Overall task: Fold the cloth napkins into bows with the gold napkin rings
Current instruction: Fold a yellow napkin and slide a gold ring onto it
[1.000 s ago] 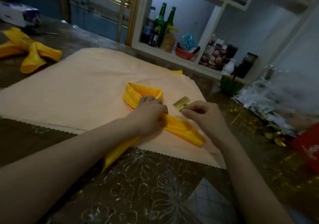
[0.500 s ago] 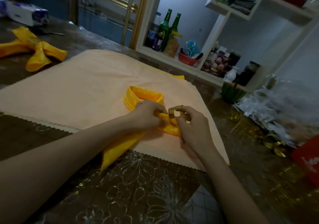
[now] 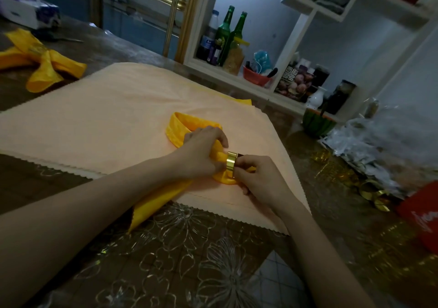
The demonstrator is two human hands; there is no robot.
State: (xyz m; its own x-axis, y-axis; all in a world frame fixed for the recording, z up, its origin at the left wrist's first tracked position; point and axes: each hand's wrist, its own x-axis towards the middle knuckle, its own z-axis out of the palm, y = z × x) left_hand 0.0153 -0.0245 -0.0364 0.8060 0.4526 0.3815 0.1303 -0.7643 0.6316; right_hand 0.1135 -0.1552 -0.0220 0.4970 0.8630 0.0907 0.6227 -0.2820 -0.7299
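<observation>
A folded yellow napkin (image 3: 176, 131) lies looped on the peach cloth (image 3: 102, 118); one tail runs under my left forearm toward the table's near edge. My left hand (image 3: 201, 149) grips the bunched middle of the napkin. My right hand (image 3: 258, 177) pinches a gold napkin ring (image 3: 231, 164), which sits around the gathered yellow fabric between both hands. A small fold of napkin shows below the ring.
A finished yellow bow (image 3: 40, 63) lies at the far left. Loose gold rings (image 3: 376, 196) and crinkled plastic wrap (image 3: 369, 146) lie to the right, beside a red box (image 3: 424, 215). Behind stands a shelf with green bottles (image 3: 228, 35).
My right hand brought the gold ring from beside the napkin onto the gathered fabric. The ring now stands upright around the napkin, and the right tail has bunched up under my hand.
</observation>
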